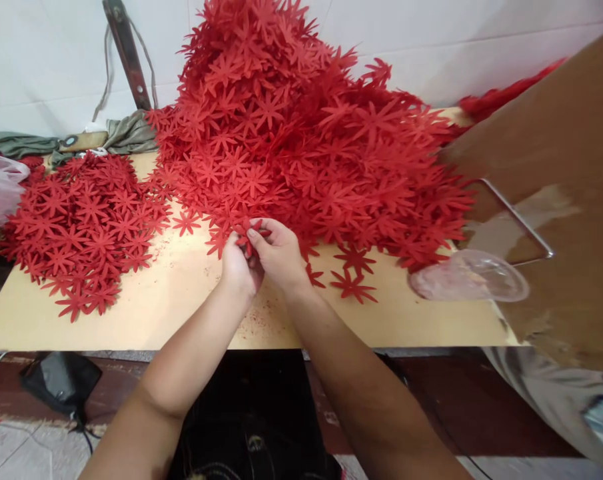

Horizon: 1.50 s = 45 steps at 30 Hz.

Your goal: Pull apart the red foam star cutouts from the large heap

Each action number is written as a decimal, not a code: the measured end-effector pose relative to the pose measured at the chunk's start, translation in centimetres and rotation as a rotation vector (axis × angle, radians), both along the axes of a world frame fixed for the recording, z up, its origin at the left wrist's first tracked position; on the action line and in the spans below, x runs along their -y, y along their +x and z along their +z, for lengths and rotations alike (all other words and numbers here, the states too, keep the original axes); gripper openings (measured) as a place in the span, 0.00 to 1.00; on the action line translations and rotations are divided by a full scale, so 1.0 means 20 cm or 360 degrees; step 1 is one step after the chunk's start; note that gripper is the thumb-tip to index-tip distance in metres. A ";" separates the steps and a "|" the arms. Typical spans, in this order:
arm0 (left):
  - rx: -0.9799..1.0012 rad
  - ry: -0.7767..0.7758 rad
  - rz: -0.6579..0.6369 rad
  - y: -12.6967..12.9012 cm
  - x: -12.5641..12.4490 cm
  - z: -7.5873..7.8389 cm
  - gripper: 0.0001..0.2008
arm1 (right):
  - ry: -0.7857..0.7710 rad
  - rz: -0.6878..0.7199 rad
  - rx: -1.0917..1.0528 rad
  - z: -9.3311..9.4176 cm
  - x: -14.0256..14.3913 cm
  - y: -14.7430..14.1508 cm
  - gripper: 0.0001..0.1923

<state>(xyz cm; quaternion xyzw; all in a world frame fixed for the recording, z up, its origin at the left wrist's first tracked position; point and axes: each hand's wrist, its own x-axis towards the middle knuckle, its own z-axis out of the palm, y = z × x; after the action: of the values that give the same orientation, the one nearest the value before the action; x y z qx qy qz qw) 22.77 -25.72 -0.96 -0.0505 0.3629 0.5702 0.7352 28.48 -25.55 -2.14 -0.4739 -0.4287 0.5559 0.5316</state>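
My left hand (240,268) and my right hand (282,255) meet at the front of a large heap of red flower-shaped cutouts (301,147). Between them they grip a red flower cutout (244,235), with my right thumb pressed on its middle. The fingers of my left hand are curled and partly hidden under it; whether more than one piece is held I cannot tell. A few loose cutouts (352,285) lie to the right of my hands. On the left rests a smaller pile of the same cutouts (81,227).
The wooden table (191,313) ends just in front of my body. To the right stand a brown board (561,167), a metal wire handle (518,223) and a clear plastic container (471,277). A plastic bag (1,187) and grey-green cloth (131,133) lie at left.
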 end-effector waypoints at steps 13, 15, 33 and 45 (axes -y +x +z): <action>-0.0555 0.0558 -0.0196 -0.04 0.03 0.03 0.05 | 0.0282 -0.0216 0.0678 -0.07 -0.05 0.09 0.06; -0.0710 0.0680 -0.0280 -0.05 0.03 0.01 0.03 | 0.0284 -0.0241 0.0746 -0.06 -0.05 0.10 0.06; -0.1015 0.0984 -0.0325 -0.08 -0.11 0.00 0.06 | 0.0268 0.0027 0.0171 0.03 -0.10 0.13 0.03; -0.0906 0.0773 -0.0249 -0.09 -0.09 -0.05 0.09 | 0.0266 -0.0261 0.0673 0.01 -0.09 0.13 0.18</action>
<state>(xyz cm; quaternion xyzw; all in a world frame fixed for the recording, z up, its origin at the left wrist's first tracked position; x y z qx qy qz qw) 20.92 -23.98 -1.94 0.3136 0.4098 0.5729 0.6368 31.18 -23.84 -1.99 -0.5674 -0.5349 0.3619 0.5109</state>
